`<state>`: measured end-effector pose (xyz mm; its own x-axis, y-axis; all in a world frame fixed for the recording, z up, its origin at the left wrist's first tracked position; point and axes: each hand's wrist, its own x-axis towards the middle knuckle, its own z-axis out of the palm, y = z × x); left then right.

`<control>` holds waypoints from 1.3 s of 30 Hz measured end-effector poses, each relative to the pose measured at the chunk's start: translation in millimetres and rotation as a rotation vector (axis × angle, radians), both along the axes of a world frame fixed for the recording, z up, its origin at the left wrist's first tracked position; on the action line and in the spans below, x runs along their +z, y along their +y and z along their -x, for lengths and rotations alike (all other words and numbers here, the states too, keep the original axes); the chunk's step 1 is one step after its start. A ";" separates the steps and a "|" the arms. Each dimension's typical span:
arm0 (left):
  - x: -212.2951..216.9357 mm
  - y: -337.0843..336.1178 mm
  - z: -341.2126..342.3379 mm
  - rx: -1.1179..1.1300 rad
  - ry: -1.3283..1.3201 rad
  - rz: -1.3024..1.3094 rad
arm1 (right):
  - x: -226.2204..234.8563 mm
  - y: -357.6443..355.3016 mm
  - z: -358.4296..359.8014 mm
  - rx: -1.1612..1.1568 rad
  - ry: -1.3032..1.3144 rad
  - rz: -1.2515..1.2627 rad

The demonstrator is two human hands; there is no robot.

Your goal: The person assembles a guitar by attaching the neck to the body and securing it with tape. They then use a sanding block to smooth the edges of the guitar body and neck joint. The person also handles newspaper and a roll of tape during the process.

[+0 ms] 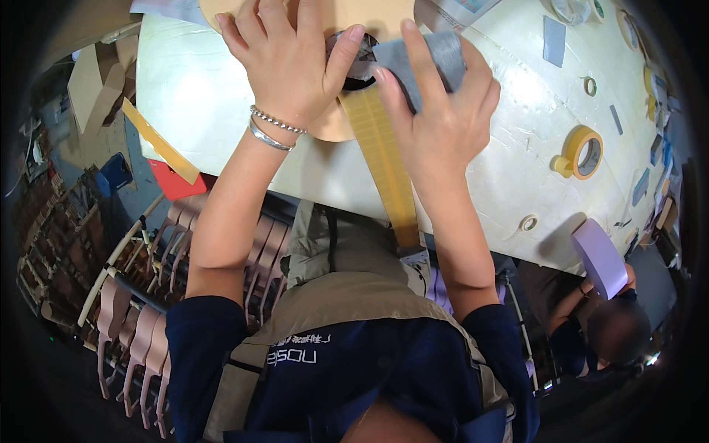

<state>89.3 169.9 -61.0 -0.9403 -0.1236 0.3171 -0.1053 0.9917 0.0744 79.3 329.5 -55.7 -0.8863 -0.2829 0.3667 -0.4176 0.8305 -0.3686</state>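
A flat peach-coloured panel (330,131) lies on the table under my hands. My left hand (289,63) rests palm down on it, fingers spread, its thumb beside a dark round opening (360,80). My right hand (442,111) is closed around a grey block (399,60), like a sanding pad, gripped between thumb and fingers at the right edge of that opening. From just below the opening, a long amber strip (378,151) runs toward me, over the table's near edge and down to my lap. What the block touches underneath is hidden.
On the white table (509,159), a yellow tape roll (588,152), small rolls (528,222) and grey pads (554,40) lie to the right. A yellow strip (161,142) overhangs the left edge. Pinkish parts (140,332) hang on a rack below. Another person (572,314) holds a lilac piece (600,258).
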 end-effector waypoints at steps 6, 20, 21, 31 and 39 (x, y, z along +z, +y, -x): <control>-20.4 -5.5 0.1 -0.039 0.129 0.022 | -12.9 23.4 -18.2 0.035 0.009 0.031; 3.6 0.8 -7.7 0.007 -0.019 0.004 | 0.5 70.6 -60.8 0.007 -0.275 0.170; 3.7 0.7 -5.5 0.002 -0.020 0.014 | -2.9 54.5 -46.8 0.025 -0.209 0.157; 1.0 3.6 -3.7 0.022 -0.044 0.037 | -12.5 36.6 -36.0 0.022 -0.025 0.063; -22.1 -9.3 1.1 -0.065 0.151 0.018 | 4.4 47.0 -51.0 0.036 -0.219 0.022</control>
<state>88.2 160.6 -83.2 -0.8877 -0.0570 0.4569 -0.0297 0.9973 0.0668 130.2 376.5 -51.2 -0.9350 -0.3097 0.1729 -0.3547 0.8073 -0.4716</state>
